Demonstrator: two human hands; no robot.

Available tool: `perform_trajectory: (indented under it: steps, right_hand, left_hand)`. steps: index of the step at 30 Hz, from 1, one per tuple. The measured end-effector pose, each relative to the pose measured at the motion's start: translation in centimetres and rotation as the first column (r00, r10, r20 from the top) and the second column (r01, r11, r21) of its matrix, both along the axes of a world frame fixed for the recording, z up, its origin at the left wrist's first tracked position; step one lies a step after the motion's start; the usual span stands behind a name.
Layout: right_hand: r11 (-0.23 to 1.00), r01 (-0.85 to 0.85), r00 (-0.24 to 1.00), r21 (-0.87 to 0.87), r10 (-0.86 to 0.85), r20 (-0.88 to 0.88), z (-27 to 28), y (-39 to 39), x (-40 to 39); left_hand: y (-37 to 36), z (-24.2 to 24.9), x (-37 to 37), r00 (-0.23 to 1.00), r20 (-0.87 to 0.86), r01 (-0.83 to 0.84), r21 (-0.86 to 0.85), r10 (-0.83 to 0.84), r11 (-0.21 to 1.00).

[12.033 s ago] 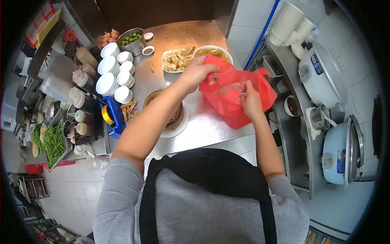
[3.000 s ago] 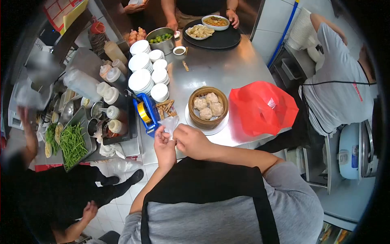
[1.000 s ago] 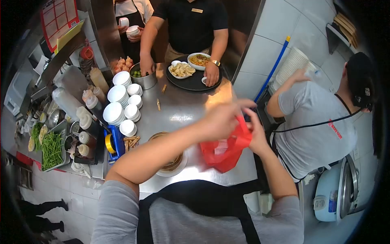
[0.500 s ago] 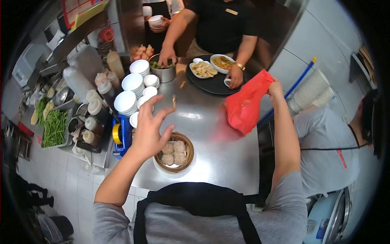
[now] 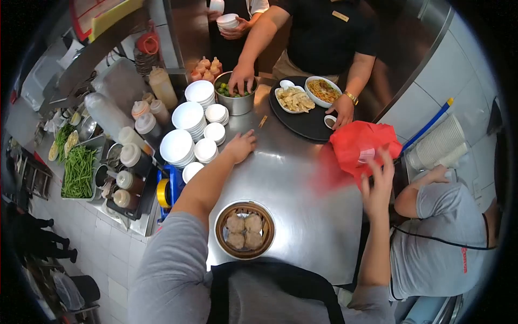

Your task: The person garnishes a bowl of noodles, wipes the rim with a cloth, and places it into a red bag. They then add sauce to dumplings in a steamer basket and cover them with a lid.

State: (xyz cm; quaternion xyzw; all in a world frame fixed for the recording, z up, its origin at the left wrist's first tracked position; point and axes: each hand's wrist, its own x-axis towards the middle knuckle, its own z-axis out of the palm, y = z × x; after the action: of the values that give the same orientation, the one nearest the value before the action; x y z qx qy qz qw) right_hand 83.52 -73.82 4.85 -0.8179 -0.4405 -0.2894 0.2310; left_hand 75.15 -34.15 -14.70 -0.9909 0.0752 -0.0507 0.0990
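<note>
Hands: well apart. Left hand (image 5: 241,147): lowered to the counter (image 5: 302,200), fingertips down, beside the stacked white bowls (image 5: 186,132); grip not determinable. Right hand (image 5: 377,181): open, fingers spread, in front of the red bag (image 5: 367,144); contact with the bag not determinable. Red bag: at the far right side of the counter, next to the black round tray (image 5: 288,121), partly motion-blurred.

Near edge of counter: bamboo steamer (image 5: 222,229) with four dumplings (image 5: 245,231) inside. On tray: dish of pale food (image 5: 294,100), bowl of noodles (image 5: 322,90), and small sauce cup (image 5: 330,122), the last at a co-worker's hand (image 5: 343,109). Beyond the bowls: steel pot (image 5: 237,105) of green fruit, with the co-worker's other hand (image 5: 242,79) reaching in. Near the pot: wooden clip (image 5: 263,121). Left of the bowls: blue tape dispenser (image 5: 174,186).
</note>
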Motion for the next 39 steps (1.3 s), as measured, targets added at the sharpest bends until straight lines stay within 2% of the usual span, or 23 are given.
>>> perform_trajectory:
  steps: [1,2,3,5,8,11,13,15,16,17,18,20,22,23,25,28,30,32,33,35,37,39]
  right_hand:
    - [0.999,-0.033,0.999,-0.008,0.032,-0.044,-1.7,-0.9,-1.1]
    - [0.997,-0.057,0.988,0.047,0.063,-0.138,-4.1,-1.5,-1.9]
    - [0.999,-0.029,0.975,0.032,0.035,-0.219,-6.1,-2.2,-2.9]
    - [0.999,0.006,0.917,0.049,0.014,-0.398,-9.7,-2.4,-5.2]
    - [1.000,0.015,0.857,0.014,-0.006,-0.514,-13.9,-1.6,-7.4]
    - [0.998,-0.004,0.790,0.069,0.045,-0.612,-14.4,0.5,-9.4]
    - [0.997,-0.012,0.779,0.077,0.057,-0.624,-14.3,1.0,-10.2]
    - [0.996,-0.033,0.761,0.087,0.081,-0.644,-14.3,1.0,-11.2]
    - [0.995,-0.036,0.755,0.097,0.091,-0.650,-14.3,0.6,-11.3]
    - [0.993,-0.037,0.750,0.109,0.100,-0.654,-14.2,0.1,-11.4]
    - [0.994,-0.041,0.747,0.101,0.098,-0.657,-14.1,-0.6,-11.7]
    - [0.994,-0.041,0.755,0.098,0.095,-0.649,-13.8,-1.7,-12.2]
    - [0.991,-0.056,0.767,0.118,0.118,-0.631,-12.6,-2.0,-13.2]
    - [0.988,-0.074,0.780,0.134,0.141,-0.609,-12.0,-1.9,-13.6]
    - [0.974,-0.132,0.792,0.184,0.215,-0.571,-10.2,-1.3,-14.7]
    - [0.931,-0.258,0.778,0.257,0.358,-0.516,-6.5,1.1,-17.2]
    - [0.897,-0.352,0.766,0.268,0.440,-0.468,-3.7,3.4,-19.4]
    - [0.855,-0.458,0.728,0.244,0.518,-0.448,-0.9,6.1,-21.9]
    - [0.832,-0.504,0.708,0.231,0.551,-0.441,-0.1,7.9,-23.3]
    - [0.759,-0.581,0.612,0.294,0.645,-0.458,0.5,12.7,-26.0]
    - [0.707,-0.628,0.474,0.325,0.679,-0.560,0.8,18.6,-29.0]
    - [0.600,-0.703,0.316,0.382,0.744,-0.588,-1.6,25.6,-30.7]
  left_hand:
    - [0.6,-0.3,1.3,0.990,-0.060,-0.139,-0.250,0.128,0.958]
    - [1.1,-0.2,2.9,0.960,-0.152,-0.281,-0.472,0.237,0.836]
    - [1.4,-0.2,4.4,0.909,-0.271,-0.415,-0.644,0.316,0.643]
    - [1.3,-0.2,7.1,0.853,-0.091,-0.424,-0.696,0.515,0.579]
    - [-0.7,1.1,9.8,0.740,-0.112,-0.598,-0.560,0.663,0.574]
    - [0.0,-1.0,10.5,0.800,-0.170,-0.575,-0.496,0.576,0.651]
    - [-0.7,-0.1,9.4,0.863,-0.116,-0.482,-0.481,0.492,0.732]
    - [-1.9,3.0,6.8,0.899,0.100,-0.292,-0.590,0.427,0.752]
    - [-2.6,4.8,5.0,0.887,0.209,-0.200,-0.632,0.412,0.749]
    - [-3.6,7.8,1.5,0.854,0.370,-0.039,-0.654,0.365,0.756]
    - [-4.5,10.0,-2.4,0.827,0.406,0.005,-0.697,0.388,0.717]
    - [-5.5,12.6,-10.9,0.760,0.475,-0.001,-0.682,0.444,0.731]
    - [-6.8,12.0,-20.0,0.707,0.468,-0.103,-0.674,0.531,0.731]
    - [-7.8,10.9,-24.2,0.713,0.387,-0.221,-0.667,0.585,0.711]
    - [-10.2,6.7,-30.9,0.683,0.288,-0.350,-0.678,0.671,0.647]
    - [-14.0,2.3,-36.2,0.691,0.062,-0.494,-0.686,0.720,0.534]
    - [-14.7,1.8,-36.3,0.755,0.112,-0.423,-0.670,0.646,0.610]
    - [-13.9,2.3,-34.9,0.780,0.187,-0.342,-0.672,0.597,0.657]
    - [-13.0,2.0,-34.2,0.796,0.133,-0.353,-0.690,0.590,0.632]
    - [-11.9,3.3,-33.1,0.804,0.221,-0.255,-0.710,0.552,0.656]
    - [-11.0,4.1,-33.6,0.824,0.280,-0.182,-0.693,0.493,0.698]
    - [-10.5,4.9,-35.3,0.867,0.308,-0.104,-0.656,0.392,0.748]
